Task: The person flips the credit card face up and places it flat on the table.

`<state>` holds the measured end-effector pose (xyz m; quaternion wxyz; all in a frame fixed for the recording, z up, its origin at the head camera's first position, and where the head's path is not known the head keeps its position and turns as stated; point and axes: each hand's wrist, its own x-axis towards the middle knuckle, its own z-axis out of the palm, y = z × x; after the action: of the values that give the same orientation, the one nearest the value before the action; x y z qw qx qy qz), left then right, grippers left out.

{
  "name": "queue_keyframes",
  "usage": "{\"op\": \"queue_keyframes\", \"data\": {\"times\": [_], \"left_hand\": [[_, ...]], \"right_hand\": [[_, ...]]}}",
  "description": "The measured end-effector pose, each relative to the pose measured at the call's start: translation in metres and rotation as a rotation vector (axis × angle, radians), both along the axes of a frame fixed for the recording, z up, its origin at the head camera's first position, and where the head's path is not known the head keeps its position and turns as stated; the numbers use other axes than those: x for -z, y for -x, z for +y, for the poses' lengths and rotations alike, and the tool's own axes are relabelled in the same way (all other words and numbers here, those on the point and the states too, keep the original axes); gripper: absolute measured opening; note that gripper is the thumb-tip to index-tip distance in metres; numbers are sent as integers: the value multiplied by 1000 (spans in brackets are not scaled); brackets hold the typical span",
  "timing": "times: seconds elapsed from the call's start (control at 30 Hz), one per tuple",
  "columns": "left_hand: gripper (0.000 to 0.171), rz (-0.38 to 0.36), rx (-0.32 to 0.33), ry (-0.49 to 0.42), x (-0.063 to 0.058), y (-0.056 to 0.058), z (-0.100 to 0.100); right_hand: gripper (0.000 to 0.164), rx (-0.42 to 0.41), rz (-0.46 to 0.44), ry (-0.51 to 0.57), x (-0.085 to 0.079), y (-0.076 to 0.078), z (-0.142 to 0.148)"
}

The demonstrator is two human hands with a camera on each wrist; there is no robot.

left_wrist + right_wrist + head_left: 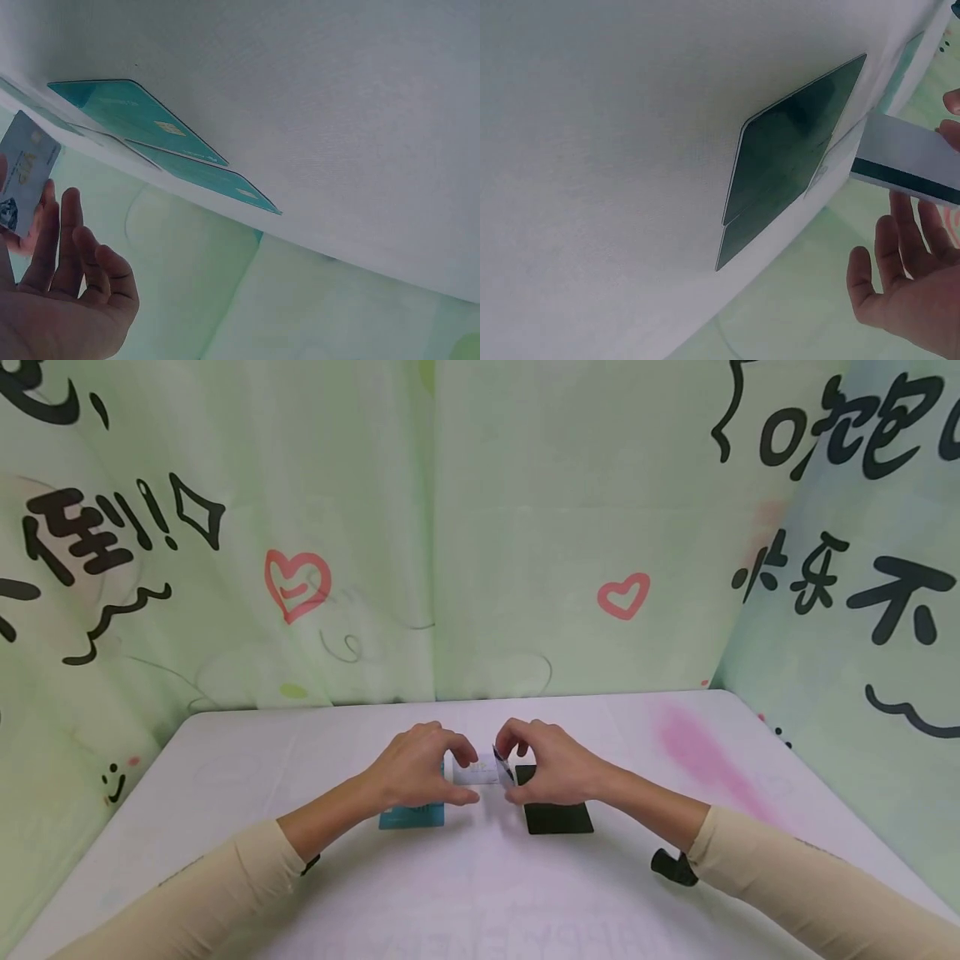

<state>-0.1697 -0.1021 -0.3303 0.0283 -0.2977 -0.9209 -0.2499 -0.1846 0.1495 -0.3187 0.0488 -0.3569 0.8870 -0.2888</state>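
Note:
My right hand point(555, 764) pinches a silver-grey bank-style card point(504, 768), held on edge above the table. In the left wrist view this card point(28, 169) has gold "VIP" lettering; its back point(907, 154), in the right wrist view, carries a dark stripe. Facing it, my left hand point(423, 766) has thumb and fingers spread and a gap between it and the card. Teal cards point(142, 116) with gold chips lie beneath the left hand, partly hidden in the head view. Dark green cards point(795, 135) lie under the right hand.
A pale card point(480, 770) lies flat on the white table point(465, 877) behind the hands. Green printed curtains point(517, 527) close off the back and sides. Dark wrist straps point(675, 867) show below the sleeves.

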Motion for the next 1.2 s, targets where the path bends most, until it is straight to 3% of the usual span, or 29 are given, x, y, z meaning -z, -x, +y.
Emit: {"op": "queue_keyframes", "data": {"times": [0.63,0.83,1.2], "left_hand": [[48,-72,4,-30,5,0,3],[46,-85,10,-50,6,1,5],[40,-95,-12,-63,3,3,2]], "right_hand": [[50,0,-162,328,1,1,-1],[51,-2,-204,356,1,0,-2],[51,24,-201,324,1,-1,3]]}}
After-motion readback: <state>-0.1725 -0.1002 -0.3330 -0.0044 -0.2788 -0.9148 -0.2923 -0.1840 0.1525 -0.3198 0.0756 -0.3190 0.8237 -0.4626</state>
